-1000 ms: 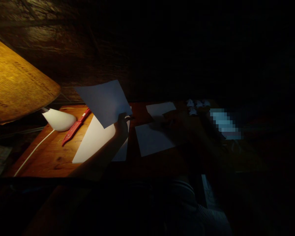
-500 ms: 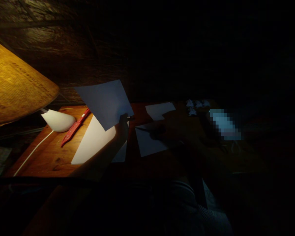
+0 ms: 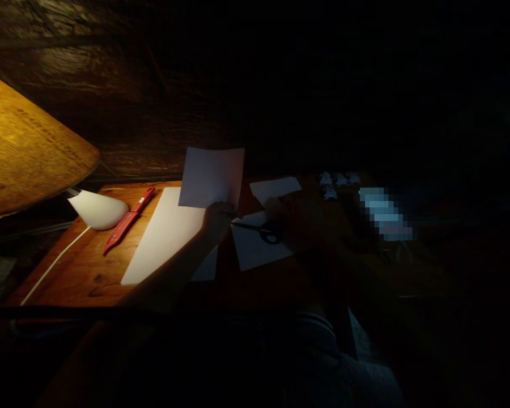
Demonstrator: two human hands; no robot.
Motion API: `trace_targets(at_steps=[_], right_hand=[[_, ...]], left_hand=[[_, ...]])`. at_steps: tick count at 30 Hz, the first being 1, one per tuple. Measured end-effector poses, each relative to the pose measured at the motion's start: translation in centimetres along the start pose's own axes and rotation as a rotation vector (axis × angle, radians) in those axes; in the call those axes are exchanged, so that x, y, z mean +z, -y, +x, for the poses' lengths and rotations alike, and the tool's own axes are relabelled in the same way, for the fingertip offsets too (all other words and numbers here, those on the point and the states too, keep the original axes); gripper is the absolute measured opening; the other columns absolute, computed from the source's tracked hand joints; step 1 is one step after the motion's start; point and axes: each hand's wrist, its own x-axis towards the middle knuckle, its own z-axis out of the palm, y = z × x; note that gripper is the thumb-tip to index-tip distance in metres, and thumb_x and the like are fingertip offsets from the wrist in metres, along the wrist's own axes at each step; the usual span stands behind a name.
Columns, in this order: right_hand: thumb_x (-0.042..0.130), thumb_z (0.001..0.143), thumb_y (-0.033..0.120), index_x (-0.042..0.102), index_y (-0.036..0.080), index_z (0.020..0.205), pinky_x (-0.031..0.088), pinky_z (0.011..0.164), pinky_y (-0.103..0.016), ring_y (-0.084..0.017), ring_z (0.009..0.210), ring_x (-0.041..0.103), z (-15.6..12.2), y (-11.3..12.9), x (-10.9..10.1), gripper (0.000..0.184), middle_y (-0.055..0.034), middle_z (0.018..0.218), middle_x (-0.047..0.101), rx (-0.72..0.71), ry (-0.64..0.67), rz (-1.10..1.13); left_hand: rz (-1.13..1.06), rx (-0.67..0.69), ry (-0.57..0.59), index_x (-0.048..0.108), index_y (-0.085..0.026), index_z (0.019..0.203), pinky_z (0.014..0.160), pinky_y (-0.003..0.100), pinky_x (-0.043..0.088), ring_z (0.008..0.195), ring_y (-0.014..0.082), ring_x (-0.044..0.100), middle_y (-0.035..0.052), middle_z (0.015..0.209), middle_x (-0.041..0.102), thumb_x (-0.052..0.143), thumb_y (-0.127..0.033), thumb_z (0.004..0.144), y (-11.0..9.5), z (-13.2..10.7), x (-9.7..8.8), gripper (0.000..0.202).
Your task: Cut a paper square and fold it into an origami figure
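Observation:
My left hand (image 3: 216,218) is closed on the bottom edge of a white sheet of paper (image 3: 211,177) and holds it upright above a wooden table (image 3: 89,266). My right hand (image 3: 287,215) lies in deep shadow just right of it, by the dark handles of a pair of scissors (image 3: 261,229) whose blades point left toward the left hand. Whether the right hand grips the scissors is lost in the dark. The scissors rest over a smaller white sheet (image 3: 257,246). A large white sheet (image 3: 164,238) lies flat under my left forearm.
A lit lamp with a tan shade (image 3: 21,153), white base (image 3: 97,208) and white cord (image 3: 53,266) stands at the left. A red ruler-like tool (image 3: 127,221) lies beside it. Another paper piece (image 3: 276,188) and small crumpled white bits (image 3: 338,182) lie farther back.
My left hand has turned the held sheet from a leftward tilt to upright and shifted it right. The scissors now show over the small sheet, by my right hand.

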Motion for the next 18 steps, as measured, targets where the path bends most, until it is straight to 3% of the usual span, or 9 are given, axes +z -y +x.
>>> trace_targets(at_steps=[5,10,14,18], right_hand=[[0.061,0.092,0.047,0.073,0.020,0.098,0.046,0.068,-0.029,-0.024,0.084,0.071,0.2,0.0,0.8,0.030,-0.0118,0.100,0.077,-0.003,0.031,0.031],[0.060,0.094,0.039,0.071,0.020,0.113,0.050,0.076,-0.031,-0.026,0.096,0.072,0.6,-0.7,1.7,0.030,-0.0134,0.111,0.076,-0.058,0.001,0.057],[0.062,0.092,0.033,0.071,0.020,0.114,0.051,0.082,-0.032,-0.026,0.099,0.071,0.8,-1.2,1.8,0.026,-0.0123,0.112,0.076,-0.074,0.010,0.085],[0.060,0.094,0.033,0.070,0.022,0.115,0.051,0.082,-0.032,-0.025,0.099,0.070,0.7,-1.2,1.9,0.026,-0.0115,0.113,0.075,-0.075,0.004,0.095]], left_hand=[[-0.079,-0.104,0.127,0.050,-0.019,0.054,0.054,0.029,0.049,0.054,0.0137,0.050,0.0018,0.056,0.045,0.057,-0.013,0.062,-1.2,-0.7,1.0,0.011],[-0.184,-0.142,0.169,0.052,-0.020,0.063,0.055,0.028,0.049,0.052,0.0126,0.043,-0.0010,0.057,0.038,0.056,-0.017,0.073,-1.9,-1.0,1.3,0.011],[-0.155,-0.146,0.209,0.061,-0.020,0.072,0.054,0.027,0.048,0.049,0.0117,0.036,-0.0043,0.056,0.030,0.061,-0.025,0.082,-2.0,-1.0,1.3,0.011],[-0.113,-0.131,0.191,0.066,-0.021,0.077,0.054,0.028,0.047,0.047,0.0120,0.034,-0.0057,0.054,0.027,0.064,-0.042,0.089,-2.0,-0.8,1.3,0.024]])
